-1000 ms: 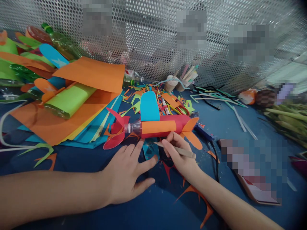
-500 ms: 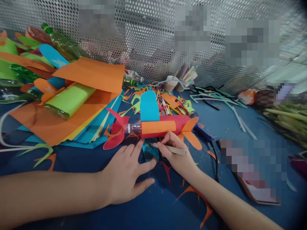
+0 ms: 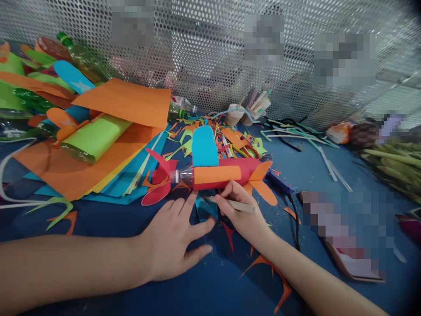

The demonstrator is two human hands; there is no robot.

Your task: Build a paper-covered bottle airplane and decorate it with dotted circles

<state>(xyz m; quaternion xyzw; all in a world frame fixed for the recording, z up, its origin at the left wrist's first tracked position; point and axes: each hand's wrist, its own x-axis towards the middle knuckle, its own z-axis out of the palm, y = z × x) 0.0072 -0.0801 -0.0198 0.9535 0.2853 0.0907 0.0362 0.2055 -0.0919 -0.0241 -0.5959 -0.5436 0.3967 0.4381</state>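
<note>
A plastic bottle airplane (image 3: pixel 223 173) wrapped in red and orange paper lies on the blue table. It has a red propeller (image 3: pixel 160 177) at the bottle's neck, an upper blue paper wing (image 3: pixel 205 147) and an orange tail (image 3: pixel 263 188). My left hand (image 3: pixel 179 237) rests with fingers spread, its index fingertip at the edge of the lower blue wing (image 3: pixel 206 213). Pinched in my right hand (image 3: pixel 241 208) is a pale pen (image 3: pixel 240 206), its tip on that lower wing. Both hands partly cover the wing's surroundings.
Coloured paper sheets (image 3: pixel 121 105) and a green-wrapped bottle (image 3: pixel 97 138) are piled at the left. Paper scraps (image 3: pixel 184 136) lie behind the airplane. Two cups (image 3: pixel 235 115) stand by the perforated metal screen (image 3: pixel 204 57). A phone-like flat object (image 3: pixel 348 263), partly blurred, lies at the right.
</note>
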